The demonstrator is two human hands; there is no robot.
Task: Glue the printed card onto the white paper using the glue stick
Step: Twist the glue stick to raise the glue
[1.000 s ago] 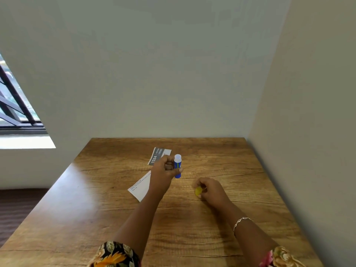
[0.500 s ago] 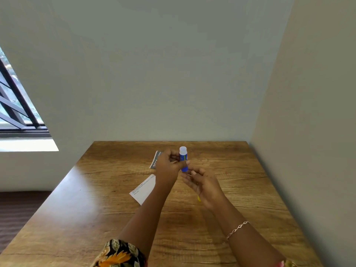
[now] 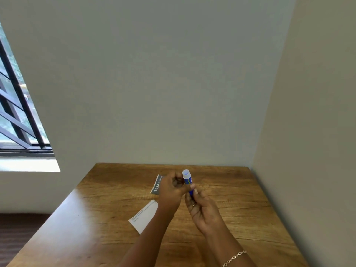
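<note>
My left hand (image 3: 171,190) holds the blue glue stick (image 3: 187,179) upright above the table, with its uncapped whitish top pointing up. The fingertips of my right hand (image 3: 204,211) pinch the stick's lower end from below. The printed card (image 3: 157,186), grey with "1524" on it, lies flat behind my left hand and is partly covered by it. The white paper (image 3: 144,216), with a few lines of small print, lies on the wood to the left of my left forearm. The stick's yellow cap is not visible.
The wooden table (image 3: 240,201) stands in a room corner, with walls close behind it and on its right. Its left edge runs diagonally toward me. A barred window (image 3: 17,116) is at the far left. A bracelet (image 3: 234,257) is on my right wrist.
My right hand left the yellow cap on the table and rose to the bottom of the glue stick. My left hand lifted the stick a little. The view tilted upward.
</note>
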